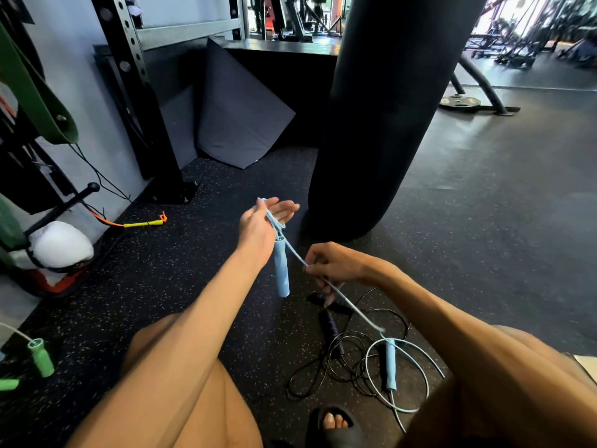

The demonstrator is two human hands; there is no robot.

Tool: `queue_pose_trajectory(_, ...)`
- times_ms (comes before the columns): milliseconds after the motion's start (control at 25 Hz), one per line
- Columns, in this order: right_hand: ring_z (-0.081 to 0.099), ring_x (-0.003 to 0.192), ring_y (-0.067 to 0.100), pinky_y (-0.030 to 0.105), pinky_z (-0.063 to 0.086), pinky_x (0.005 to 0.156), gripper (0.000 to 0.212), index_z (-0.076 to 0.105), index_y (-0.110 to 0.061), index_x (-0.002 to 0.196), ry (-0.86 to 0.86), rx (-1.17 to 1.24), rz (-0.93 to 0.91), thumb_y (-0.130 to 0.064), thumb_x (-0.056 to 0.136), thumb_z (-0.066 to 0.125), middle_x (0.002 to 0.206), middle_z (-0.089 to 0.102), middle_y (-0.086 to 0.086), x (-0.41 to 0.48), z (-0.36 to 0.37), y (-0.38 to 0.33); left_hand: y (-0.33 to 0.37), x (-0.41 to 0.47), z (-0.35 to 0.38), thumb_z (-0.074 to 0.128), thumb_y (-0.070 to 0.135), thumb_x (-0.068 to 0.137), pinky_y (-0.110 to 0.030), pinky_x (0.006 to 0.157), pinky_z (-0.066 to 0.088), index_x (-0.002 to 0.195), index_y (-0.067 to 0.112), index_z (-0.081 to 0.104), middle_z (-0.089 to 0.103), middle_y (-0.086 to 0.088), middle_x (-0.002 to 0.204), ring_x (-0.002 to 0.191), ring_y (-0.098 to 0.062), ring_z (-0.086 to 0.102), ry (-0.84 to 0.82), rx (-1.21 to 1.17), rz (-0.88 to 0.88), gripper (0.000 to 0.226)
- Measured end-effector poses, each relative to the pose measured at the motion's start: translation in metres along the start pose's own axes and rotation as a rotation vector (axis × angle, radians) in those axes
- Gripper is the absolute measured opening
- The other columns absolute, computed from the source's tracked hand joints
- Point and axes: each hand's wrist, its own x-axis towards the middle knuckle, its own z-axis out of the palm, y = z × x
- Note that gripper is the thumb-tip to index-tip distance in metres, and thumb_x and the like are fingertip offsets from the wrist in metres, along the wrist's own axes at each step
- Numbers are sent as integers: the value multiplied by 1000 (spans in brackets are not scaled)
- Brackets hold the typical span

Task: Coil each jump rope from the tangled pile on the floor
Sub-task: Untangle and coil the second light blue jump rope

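- Head view: gym with a black speckled rubber floor (200, 286), a big black hanging punching bag (381, 118) and a dark folded mat (239, 118) leaning on the wall.
- Left hand (263, 223) is raised with its fingers straight and spread flat. The thin light-blue jump rope cord (292, 250) is looped over it, not gripped.
- One light-blue foam handle (281, 273) hangs free just below that hand.
- Right hand (334, 265) has its fingers curled and pinches the same cord lower down.
- From there the cord runs down to the second light-blue handle (391, 367) on the floor, in front of the person's feet.
- That handle and its slack loops lie across the black jump rope (336, 360), whose cord overlaps them.
- Risk: with the left fingers straight, the wraps could slide off the fingertips.
- Risk: the dangling handle's weight may swing and pull the loops loose.
- Risk: hauling the cord in could drag the black rope along or tighten a snag. I can't tell if the two are actually knotted.
- Green handles (40, 357) and a yellow-handled orange rope (145, 224) lie apart on the left, not coiled.
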Motion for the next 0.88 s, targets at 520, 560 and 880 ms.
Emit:
queue_pose_trajectory(520, 65, 82, 11, 29, 53, 73, 11, 71, -15, 98, 509, -209, -421, -19, 94, 61, 90, 69, -4, -2, -38, -11, -21, -20, 4, 37, 26, 106, -23, 41, 35, 79, 4, 64, 50, -4, 46, 36, -15, 43, -394, 924, -24, 44)
queue_pose_trajectory(560, 65, 82, 12, 29, 53, 73, 10, 69, -12, 98, 524, -176, -420, -18, 94, 62, 92, 69, -1, -2, -42, -10, -22, -20, 4, 37, 27, 106, -23, 41, 31, 82, 1, 65, 42, -3, 44, 37, -14, 35, -444, 876, -87, 46)
queue_pose_trajectory(880, 59, 71, 16, 29, 50, 64, 15, 62, -6, 92, 605, 117, -347, -20, 95, 63, 83, 64, 15, 3, -46, 4, -8, -27, 14, 36, 36, 103, -25, 47, 22, 73, 12, 50, 21, 9, 43, 38, -7, 16, -615, 374, -397, 41)
